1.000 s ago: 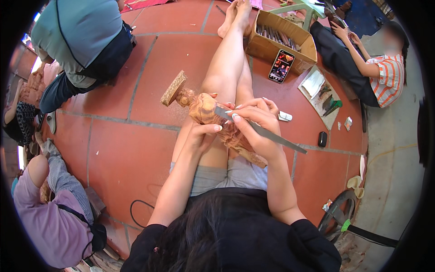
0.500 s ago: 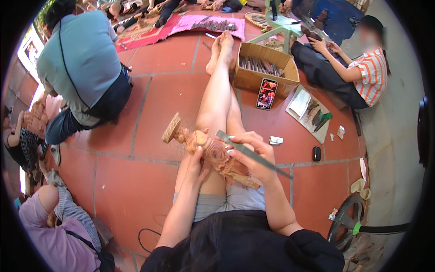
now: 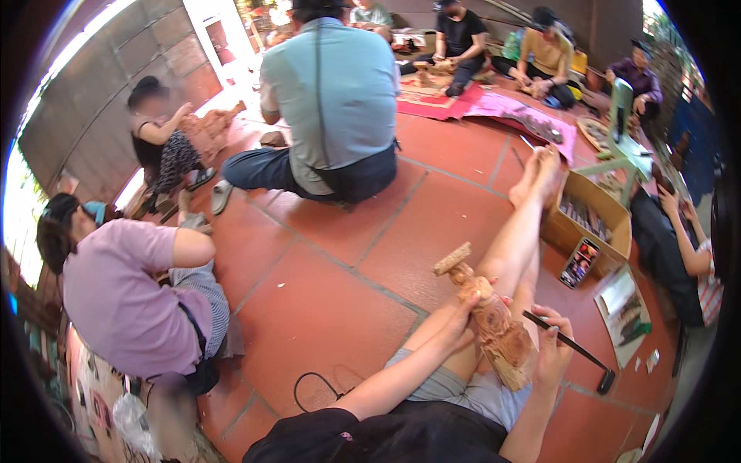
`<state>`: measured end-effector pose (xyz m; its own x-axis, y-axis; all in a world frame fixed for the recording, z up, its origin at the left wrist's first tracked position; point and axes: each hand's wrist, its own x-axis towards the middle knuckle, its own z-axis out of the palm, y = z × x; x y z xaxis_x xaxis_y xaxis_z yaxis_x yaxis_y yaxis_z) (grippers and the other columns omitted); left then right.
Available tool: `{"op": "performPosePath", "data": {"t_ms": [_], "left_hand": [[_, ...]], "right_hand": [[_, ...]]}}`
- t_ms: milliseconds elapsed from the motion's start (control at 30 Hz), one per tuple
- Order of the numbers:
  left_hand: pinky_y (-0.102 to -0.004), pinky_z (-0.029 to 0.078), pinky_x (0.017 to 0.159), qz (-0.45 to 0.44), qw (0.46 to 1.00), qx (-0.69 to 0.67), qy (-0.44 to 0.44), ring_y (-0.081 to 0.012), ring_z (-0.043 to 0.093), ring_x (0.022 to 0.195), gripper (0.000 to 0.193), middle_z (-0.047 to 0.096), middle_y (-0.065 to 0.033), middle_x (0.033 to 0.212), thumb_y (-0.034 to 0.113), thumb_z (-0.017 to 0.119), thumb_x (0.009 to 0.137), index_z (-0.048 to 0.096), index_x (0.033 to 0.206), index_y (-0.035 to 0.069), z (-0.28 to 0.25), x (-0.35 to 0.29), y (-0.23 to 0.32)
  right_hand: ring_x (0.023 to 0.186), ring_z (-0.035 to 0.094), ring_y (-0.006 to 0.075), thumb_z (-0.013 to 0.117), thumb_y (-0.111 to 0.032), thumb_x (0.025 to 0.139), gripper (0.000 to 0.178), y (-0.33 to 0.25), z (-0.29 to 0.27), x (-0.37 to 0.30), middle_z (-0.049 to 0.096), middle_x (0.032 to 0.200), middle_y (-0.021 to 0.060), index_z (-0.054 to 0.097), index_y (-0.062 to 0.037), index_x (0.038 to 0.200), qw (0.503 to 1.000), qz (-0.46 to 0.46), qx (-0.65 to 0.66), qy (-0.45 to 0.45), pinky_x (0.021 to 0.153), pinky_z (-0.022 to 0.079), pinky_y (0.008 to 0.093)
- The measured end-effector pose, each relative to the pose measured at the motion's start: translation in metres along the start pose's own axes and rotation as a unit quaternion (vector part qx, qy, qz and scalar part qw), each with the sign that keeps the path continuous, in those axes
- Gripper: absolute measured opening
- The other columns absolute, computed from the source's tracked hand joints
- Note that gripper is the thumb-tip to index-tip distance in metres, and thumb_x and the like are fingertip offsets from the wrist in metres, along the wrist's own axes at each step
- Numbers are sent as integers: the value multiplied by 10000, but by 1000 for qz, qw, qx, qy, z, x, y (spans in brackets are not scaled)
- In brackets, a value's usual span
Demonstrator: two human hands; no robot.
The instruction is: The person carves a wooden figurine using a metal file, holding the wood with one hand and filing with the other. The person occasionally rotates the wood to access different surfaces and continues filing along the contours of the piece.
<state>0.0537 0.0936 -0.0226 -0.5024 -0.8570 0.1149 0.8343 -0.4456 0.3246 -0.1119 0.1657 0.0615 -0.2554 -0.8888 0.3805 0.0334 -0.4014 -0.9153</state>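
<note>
A carved wooden figure (image 3: 494,324) lies across my lap, its flat base end pointing up and left. My left hand (image 3: 463,312) grips it near the upper part. A long dark carving tool (image 3: 567,346) sits in my right hand (image 3: 554,351), just right of the figure and angled down to the right. My bare legs (image 3: 521,231) stretch out over the red floor tiles.
A cardboard box of tools (image 3: 590,220) stands by my feet, with a phone (image 3: 580,262) and a booklet (image 3: 624,309) beside it. A person in a light blue shirt (image 3: 332,100) sits ahead, a person in purple (image 3: 123,293) at the left. A black cable (image 3: 316,386) lies near my left arm.
The view has swung up and to the left, showing more of the room and seated people. My hands stay on the figure and the tool, which has lifted off the wood to its right.
</note>
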Motion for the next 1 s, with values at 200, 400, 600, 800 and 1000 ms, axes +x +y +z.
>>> {"op": "performPosePath", "data": {"t_ms": [200, 400, 600, 800, 1000], "left_hand": [[-455, 489, 973, 7, 1000, 19, 16, -299, 607, 1099, 703, 599, -228, 1179, 425, 651, 889, 333, 1434, 114, -2, -2, -1], [-421, 476, 992, 21, 1000, 11, 10, -267, 594, 1129, 619, 608, -200, 1180, 358, 602, 930, 339, 1434, 114, -1, -1, -4], [-419, 481, 992, 7, 1000, 2, -1, -263, 599, 1129, 601, 609, -206, 1188, 345, 603, 929, 350, 1425, 117, 0, 1, -1], [-454, 489, 978, 6, 1000, 0, 19, -297, 606, 1107, 679, 609, -224, 1174, 366, 653, 884, 341, 1429, 107, -2, 1, -3], [-434, 478, 1003, -8, 1000, -17, -1, -276, 594, 1148, 612, 606, -209, 1199, 334, 624, 908, 363, 1423, 131, -5, 2, -2]], "right_hand": [[966, 658, 286, 568, -298, 974, 319, 3, -6, -5, 639, 992, 199, 453, -8, 1039, 997, 14, 75, -21, 935, 513, 430], [754, 637, 166, 607, -290, 953, 535, 8, -16, -8, 640, 809, 88, 357, 7, 1322, 996, 63, 71, 2, 762, 526, 298], [705, 562, 75, 691, -107, 885, 866, -6, -8, -8, 630, 910, 88, 124, -64, 1538, 999, 43, -23, 11, 624, 457, 174], [711, 559, 60, 727, -66, 850, 916, -20, 5, -6, 619, 1097, 168, 141, -125, 1553, 999, 40, 0, -2, 631, 473, 178], [788, 633, 113, 761, -327, 831, 939, -15, 3, -4, 568, 1274, 205, 191, -89, 1538, 1000, -9, -23, 13, 684, 487, 199]]}}
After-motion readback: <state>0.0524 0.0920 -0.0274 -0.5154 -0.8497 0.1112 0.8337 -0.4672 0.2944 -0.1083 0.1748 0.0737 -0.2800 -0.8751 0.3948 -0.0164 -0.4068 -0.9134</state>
